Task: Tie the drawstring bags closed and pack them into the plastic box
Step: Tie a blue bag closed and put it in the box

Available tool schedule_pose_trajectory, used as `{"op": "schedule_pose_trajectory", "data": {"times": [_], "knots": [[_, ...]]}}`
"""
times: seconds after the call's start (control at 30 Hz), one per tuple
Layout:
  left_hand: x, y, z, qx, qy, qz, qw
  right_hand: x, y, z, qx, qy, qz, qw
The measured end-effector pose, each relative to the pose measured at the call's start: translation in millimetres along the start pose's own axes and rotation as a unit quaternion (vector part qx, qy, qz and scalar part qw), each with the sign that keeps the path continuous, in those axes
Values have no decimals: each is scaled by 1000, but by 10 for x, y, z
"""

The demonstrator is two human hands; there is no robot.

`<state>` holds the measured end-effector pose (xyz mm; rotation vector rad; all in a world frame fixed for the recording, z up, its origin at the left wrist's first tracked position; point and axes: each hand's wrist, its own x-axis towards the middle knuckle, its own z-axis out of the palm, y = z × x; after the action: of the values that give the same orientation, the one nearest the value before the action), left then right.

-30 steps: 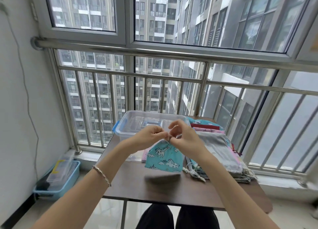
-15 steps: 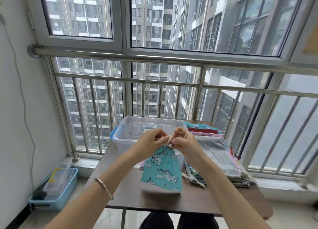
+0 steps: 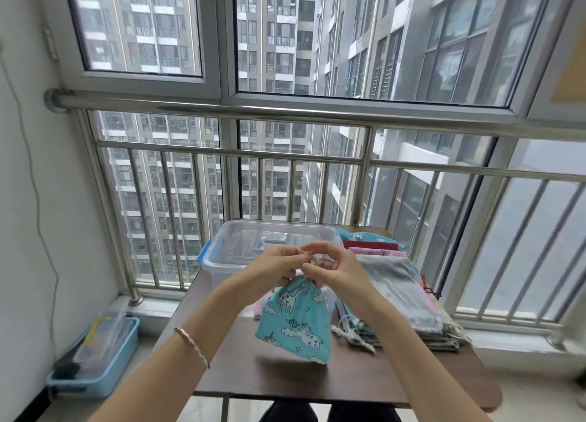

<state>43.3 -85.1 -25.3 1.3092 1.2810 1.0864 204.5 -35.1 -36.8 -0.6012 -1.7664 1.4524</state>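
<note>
1. The clear plastic box (image 3: 218, 264) stands at the table's (image 3: 285, 377) far left edge, blue latch on its side, a clear lid with a blue handle on top; what is inside cannot be made out.
2. On the floor at left, a blue bin (image 3: 104, 379) holds a clear lidded container and dark items.
3. The teal unicorn bag (image 3: 295, 320) hangs in the air just in front of the box, neck gathered; a stack of bags (image 3: 396, 288) lies to its right.
4. Its print reads partly "ittle" and "ORN"; the rest is too small.
5. Left hand (image 3: 276, 269) and right hand (image 3: 337, 271) meet above the neck, fingertips curled and pinching the pale drawstring (image 3: 312, 260).
6. Against a second ago, the neck is cinched tighter and the bag hangs longer and more upright; the hands stay together.
</note>
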Motion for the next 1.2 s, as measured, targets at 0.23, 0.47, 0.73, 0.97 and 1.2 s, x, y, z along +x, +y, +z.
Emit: {"op": "schedule_pose_trajectory", "data": {"times": [0.23, 0.47, 0.73, 0.97, 1.2], "knots": [[-33, 81, 3, -47, -25, 3, 999, 14, 9, -65, 74, -25, 25, 997], [42, 27, -49, -77, -45, -11, 996, 19, -14, -45, 28, 8, -7, 1000], [13, 37, -32, -73, -32, -4, 997, -6, -49, -10, -47, 10, -41, 998], [8, 34, -56, -72, -56, -22, 996, -36, -38, 44, -34, 21, -73, 997], [-111, 48, -75, -81, -62, -2, 995, -86, 22, 48, 143, 48, 21, 988]]}}
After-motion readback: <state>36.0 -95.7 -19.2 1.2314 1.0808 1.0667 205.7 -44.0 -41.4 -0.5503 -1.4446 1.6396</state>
